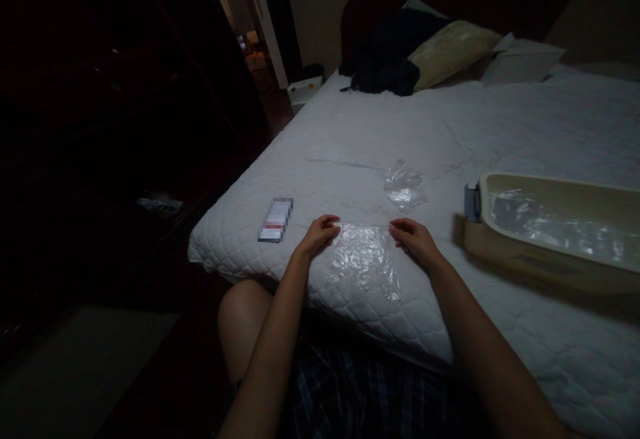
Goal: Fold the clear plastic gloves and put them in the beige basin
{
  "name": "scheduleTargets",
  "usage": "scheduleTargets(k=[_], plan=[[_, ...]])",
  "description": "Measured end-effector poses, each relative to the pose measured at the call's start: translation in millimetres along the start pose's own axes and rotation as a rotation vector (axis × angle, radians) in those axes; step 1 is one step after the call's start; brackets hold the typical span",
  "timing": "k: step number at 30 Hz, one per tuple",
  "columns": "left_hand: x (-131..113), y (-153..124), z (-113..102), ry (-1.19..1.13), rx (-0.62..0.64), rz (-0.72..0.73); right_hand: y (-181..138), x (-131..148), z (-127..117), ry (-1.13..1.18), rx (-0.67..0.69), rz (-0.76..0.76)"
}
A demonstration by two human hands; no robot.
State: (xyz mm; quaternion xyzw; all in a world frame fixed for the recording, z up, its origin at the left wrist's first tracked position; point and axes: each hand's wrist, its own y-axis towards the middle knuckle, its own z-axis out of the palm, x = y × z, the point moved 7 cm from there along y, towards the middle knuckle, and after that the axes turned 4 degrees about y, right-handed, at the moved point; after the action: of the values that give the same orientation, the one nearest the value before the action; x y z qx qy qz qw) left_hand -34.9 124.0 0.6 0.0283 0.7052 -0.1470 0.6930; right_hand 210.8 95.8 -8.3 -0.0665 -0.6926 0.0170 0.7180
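A clear, crinkled plastic bag (pixel 364 259) lies spread on the white quilted bed near its front edge. My left hand (pixel 323 234) pinches the bag's far left corner between thumb and fingers. At the far right corner, my right hand (pixel 409 239) grips the same edge, so that edge is stretched straight between both hands. Just beyond it rests a second crumpled piece of clear plastic (pixel 404 187), touched by neither hand. A phone (pixel 275 220) with a blurred-out screen lies left of my left hand.
On the right stands a beige plastic bin (pixel 540 262) with a grey latch, holding more clear plastic (pixel 545 219). Dark cloth (pixel 387 52), a patterned pillow (pixel 455 52) and a pale box-like item (pixel 525 62) lie by the headboard. Left of the bed is dark floor with a plastic packet (pixel 160 204).
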Motion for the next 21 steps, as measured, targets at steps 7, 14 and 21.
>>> scheduleTargets(k=[7, 14, 21], plan=[[-2.3, -2.4, 1.2, 0.0, -0.061, 0.04, 5.7, -4.0, -2.3, -0.076, -0.054, -0.112], [-0.7, -9.8, -5.5, -0.055, -0.174, -0.009, -1.7, -3.1, -4.7, -0.046, -0.081, -0.047], [5.1, -33.3, -20.8, -0.083, -0.131, -0.076, -21.0, 5.1, -11.5, -0.033, -0.161, 0.026]])
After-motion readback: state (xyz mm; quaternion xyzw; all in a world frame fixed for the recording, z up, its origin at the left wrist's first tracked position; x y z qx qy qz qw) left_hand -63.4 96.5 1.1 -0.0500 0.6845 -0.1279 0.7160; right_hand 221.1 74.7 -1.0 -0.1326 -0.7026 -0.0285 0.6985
